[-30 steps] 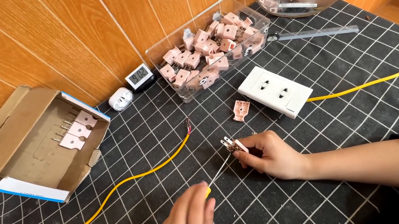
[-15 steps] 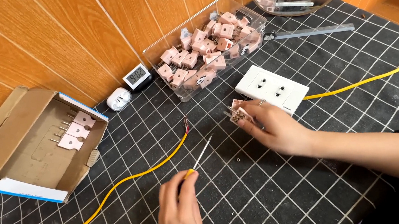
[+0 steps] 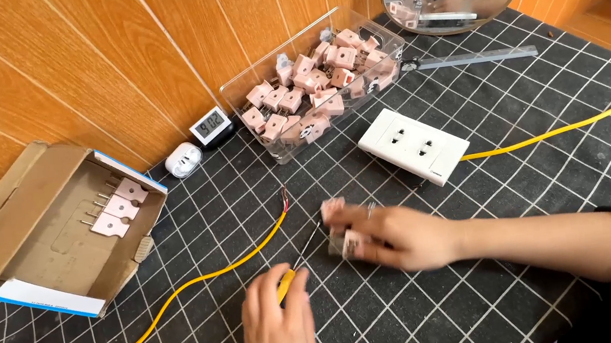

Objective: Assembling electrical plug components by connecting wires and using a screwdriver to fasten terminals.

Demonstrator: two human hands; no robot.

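On the gridded mat of the bench [image 3: 528,189], my right hand [image 3: 400,236] lies low with its grip closed around a small pink plug piece [image 3: 348,243]; motion blurs the fingers, so I cannot tell exactly how the piece sits in them. My left hand [image 3: 279,332] pinches the yellow handle of a thin screwdriver [image 3: 298,263], whose dark shaft points up toward the plug piece, tip near it, contact not clear. Just beyond the tip, the bared end of the yellow cable [image 3: 210,282] lies loose on the mat, apart from both hands.

Progress, as I judge it: tool and plug are both in hand, but the cable end is not yet joined to the plug, so the wiring itself looks undone. Behind, a clear bin [image 3: 381,32] holds a heap of similar pink plugs; an open cardboard box [image 3: 21,224] to the left holds a few pronged pieces. A white socket plate [image 3: 414,145] on a second yellow lead sits right of centre, untouched
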